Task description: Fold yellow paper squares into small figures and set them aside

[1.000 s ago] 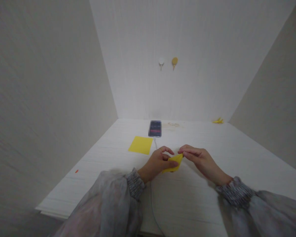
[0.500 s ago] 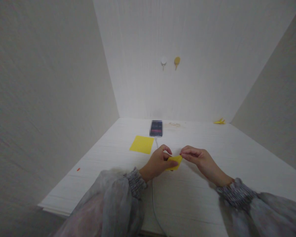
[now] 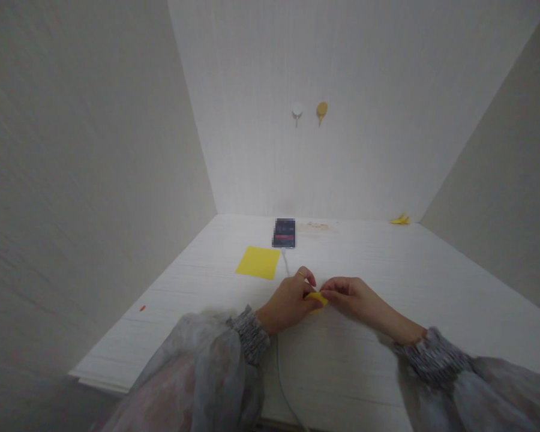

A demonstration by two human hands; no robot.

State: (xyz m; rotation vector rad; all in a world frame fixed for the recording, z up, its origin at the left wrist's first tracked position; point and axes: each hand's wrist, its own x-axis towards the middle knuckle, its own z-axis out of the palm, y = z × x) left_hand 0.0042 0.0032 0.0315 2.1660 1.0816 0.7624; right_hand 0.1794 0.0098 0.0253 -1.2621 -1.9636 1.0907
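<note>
While resting on the table [image 3: 387, 264], both hands [image 3: 324, 298] pinch one small folded yellow paper [image 3: 317, 298] between them.

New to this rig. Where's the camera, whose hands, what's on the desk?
No machine here: one person's bare hands, filmed by a single head-worn camera looking forward and down. The left hand and right hand pinch a small folded yellow paper between their fingers, low over the white table. Behind them lie a flat yellow sheet, a phone with a cable running toward the person, and a yellow scrap in the far right corner. Two hooks sit on the back wall.
</note>
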